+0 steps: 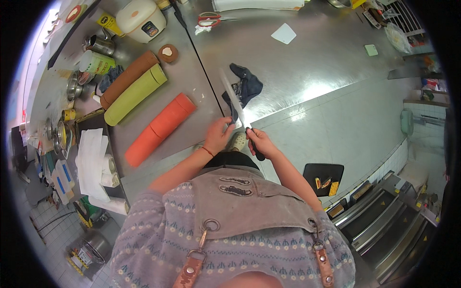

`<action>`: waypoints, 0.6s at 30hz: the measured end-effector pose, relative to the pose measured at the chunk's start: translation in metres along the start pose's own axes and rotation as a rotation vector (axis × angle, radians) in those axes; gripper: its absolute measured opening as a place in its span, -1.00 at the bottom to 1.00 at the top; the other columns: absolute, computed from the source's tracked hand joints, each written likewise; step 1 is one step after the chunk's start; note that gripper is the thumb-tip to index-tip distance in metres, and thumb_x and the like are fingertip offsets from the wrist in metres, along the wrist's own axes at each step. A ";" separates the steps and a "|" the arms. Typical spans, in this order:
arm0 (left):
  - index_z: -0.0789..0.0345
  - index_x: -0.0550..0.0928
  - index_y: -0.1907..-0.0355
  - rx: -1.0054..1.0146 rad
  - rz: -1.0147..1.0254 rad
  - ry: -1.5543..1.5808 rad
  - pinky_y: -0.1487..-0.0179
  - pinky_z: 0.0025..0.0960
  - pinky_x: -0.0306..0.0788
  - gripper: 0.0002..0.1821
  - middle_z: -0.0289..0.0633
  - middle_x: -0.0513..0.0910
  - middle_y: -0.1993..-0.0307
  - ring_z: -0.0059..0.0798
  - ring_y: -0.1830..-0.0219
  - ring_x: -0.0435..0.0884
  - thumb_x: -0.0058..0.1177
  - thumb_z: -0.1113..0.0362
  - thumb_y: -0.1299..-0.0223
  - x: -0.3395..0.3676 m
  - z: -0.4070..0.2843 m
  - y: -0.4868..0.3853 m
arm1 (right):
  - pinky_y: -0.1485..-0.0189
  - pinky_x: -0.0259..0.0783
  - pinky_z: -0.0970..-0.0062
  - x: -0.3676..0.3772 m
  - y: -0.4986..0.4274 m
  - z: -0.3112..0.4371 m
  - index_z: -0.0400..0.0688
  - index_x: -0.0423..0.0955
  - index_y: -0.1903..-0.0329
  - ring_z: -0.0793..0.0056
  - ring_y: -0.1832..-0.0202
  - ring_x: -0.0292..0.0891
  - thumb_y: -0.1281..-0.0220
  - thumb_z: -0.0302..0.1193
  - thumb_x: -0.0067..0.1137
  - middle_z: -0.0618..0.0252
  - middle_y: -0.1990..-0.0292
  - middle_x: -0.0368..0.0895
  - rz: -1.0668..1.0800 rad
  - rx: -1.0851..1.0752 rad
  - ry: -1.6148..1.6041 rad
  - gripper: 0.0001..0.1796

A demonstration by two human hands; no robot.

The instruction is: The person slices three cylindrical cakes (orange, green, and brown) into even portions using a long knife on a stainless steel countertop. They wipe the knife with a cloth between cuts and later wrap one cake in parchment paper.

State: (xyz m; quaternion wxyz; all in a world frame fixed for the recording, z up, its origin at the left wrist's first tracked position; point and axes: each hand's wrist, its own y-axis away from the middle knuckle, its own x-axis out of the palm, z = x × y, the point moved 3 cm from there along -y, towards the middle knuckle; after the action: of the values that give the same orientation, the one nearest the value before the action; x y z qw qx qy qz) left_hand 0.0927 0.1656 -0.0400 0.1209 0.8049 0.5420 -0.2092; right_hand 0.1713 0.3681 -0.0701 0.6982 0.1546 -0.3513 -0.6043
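In my right hand (pixel 263 142) is the black handle of a long knife (pixel 236 97), its blurred blade slanting up and away over the steel table. Beneath the blade lies a crumpled dark blue cloth (pixel 250 86). My left hand (pixel 218 134) is at the cloth's near end, fingers curled and touching it; whether they pinch it is unclear. Left of my hands rests a red roll cake (pixel 158 131), with a cut line across it. Beyond it lie a green roll cake (pixel 135 95) and a brown roll cake (pixel 129 79), beside a short brown piece (pixel 168 53) with white filling.
Red-handled scissors (pixel 209 19) and a white scraper (pixel 284 34) lie farther back. A rice cooker (pixel 141 21) stands at the back left. At left, a dark tray (pixel 117 190) holds wrapped rolls. Deck ovens (pixel 381 216) and a black tray (pixel 311 169) with cake pieces are at right.
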 end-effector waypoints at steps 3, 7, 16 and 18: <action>0.27 0.64 -0.15 0.057 0.150 -0.206 -0.40 -0.11 0.40 -0.69 -0.12 0.70 -0.18 -0.13 -0.28 0.63 0.15 0.19 -0.47 0.016 0.002 -0.002 | 0.63 0.34 0.43 0.011 -0.017 -0.007 -0.16 0.43 0.22 0.47 0.69 0.40 -0.66 0.03 0.03 0.26 0.62 0.47 0.000 0.089 0.025 -0.52; 0.16 0.50 -0.44 0.300 0.323 -0.602 -0.71 0.05 -0.06 -0.50 -0.26 0.55 -0.43 -0.38 -0.56 0.38 0.01 0.09 -0.53 0.033 0.012 -0.002 | 0.66 0.29 0.44 0.010 -0.025 -0.022 -0.13 0.39 0.26 0.48 0.75 0.35 -0.67 0.06 -0.03 0.30 0.66 0.46 -0.037 0.137 0.045 -0.49; 0.13 0.43 -0.54 0.400 0.356 -0.723 -0.72 0.07 -0.10 -0.40 -0.25 0.51 -0.47 -0.40 -0.56 0.39 -0.03 0.00 -0.55 0.017 0.015 -0.010 | 0.58 0.32 0.42 -0.025 0.059 -0.079 -0.16 0.44 0.35 0.53 0.66 0.40 -0.67 0.01 -0.04 0.33 0.60 0.48 -0.068 0.208 0.195 -0.47; 0.14 0.42 -0.54 0.390 0.365 -0.730 -0.72 0.07 -0.10 -0.41 -0.25 0.51 -0.48 -0.39 -0.56 0.39 -0.05 -0.01 -0.56 0.017 0.014 -0.011 | 0.53 0.35 0.40 -0.035 0.086 -0.102 -0.17 0.45 0.35 0.50 0.63 0.42 -0.68 0.01 -0.04 0.33 0.57 0.51 -0.082 0.158 0.238 -0.46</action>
State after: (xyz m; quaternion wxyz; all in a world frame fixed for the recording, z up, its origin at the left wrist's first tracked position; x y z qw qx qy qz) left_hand 0.0850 0.1779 -0.0603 0.1853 0.7684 0.2636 -0.5529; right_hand 0.3027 0.3987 -0.0975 0.6953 0.2937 -0.3058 -0.5803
